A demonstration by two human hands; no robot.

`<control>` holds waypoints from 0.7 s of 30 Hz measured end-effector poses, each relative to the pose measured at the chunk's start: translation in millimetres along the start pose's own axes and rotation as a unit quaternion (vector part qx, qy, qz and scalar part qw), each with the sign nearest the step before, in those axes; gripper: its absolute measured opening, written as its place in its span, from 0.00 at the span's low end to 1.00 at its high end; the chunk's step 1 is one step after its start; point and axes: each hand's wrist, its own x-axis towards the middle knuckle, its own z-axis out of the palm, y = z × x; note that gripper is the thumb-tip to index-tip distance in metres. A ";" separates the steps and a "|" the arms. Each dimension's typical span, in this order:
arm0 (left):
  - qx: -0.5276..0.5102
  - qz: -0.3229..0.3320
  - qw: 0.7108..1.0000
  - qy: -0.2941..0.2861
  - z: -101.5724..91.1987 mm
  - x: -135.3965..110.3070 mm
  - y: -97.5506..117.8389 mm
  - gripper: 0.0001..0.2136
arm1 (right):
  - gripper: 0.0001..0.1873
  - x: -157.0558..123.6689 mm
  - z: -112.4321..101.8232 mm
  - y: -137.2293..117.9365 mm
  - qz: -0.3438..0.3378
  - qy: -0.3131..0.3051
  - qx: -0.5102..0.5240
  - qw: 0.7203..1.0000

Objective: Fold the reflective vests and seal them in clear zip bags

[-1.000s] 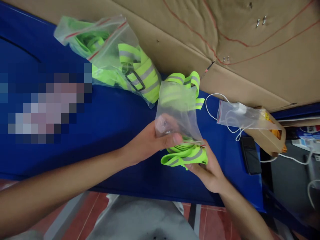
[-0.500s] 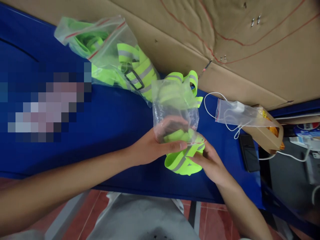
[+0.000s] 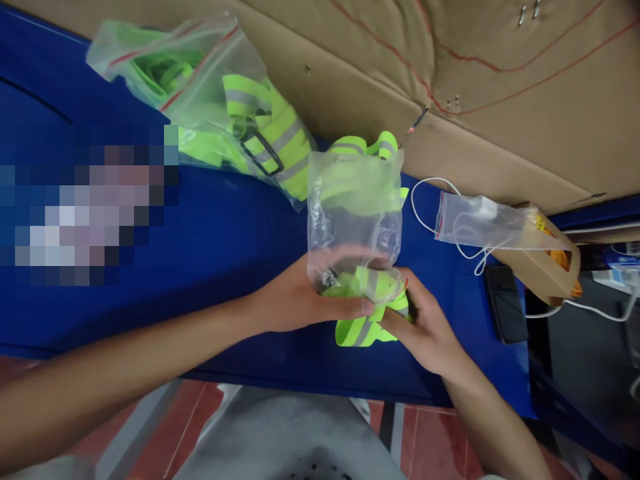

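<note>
My left hand (image 3: 305, 300) is closed round the mouth of a clear zip bag (image 3: 350, 233), its thumb in front and its fingers behind the plastic. A folded neon-yellow reflective strap (image 3: 356, 331) with grey stripes lies partly inside the bag's mouth and partly out. My right hand (image 3: 423, 327) pinches the outer part of this strap at the bag's right edge. Behind the bag, more yellow strap (image 3: 347, 144) lies on the table. A larger zip bag (image 3: 210, 87) full of such straps, one with a black buckle (image 3: 263, 152), rests at the back left.
The blue table (image 3: 225, 233) meets a brown cardboard panel (image 3: 350, 73) at the back. To the right are a black phone (image 3: 506, 303), a white cable (image 3: 417, 193), another clear bag (image 3: 480, 223) and a cardboard box (image 3: 550, 267). A pixelated patch covers the left side.
More of the yellow strap is now inside the bag, and less hangs out below my thumb. The bag is stretched flatter. The view has shifted slightly.
</note>
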 end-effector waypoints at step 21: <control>-0.180 -0.077 0.976 0.092 31.8 -5.6 -14.9 0.27 | 0.21 10.1 6.1 13.0 0.086 0.137 0.152 0.975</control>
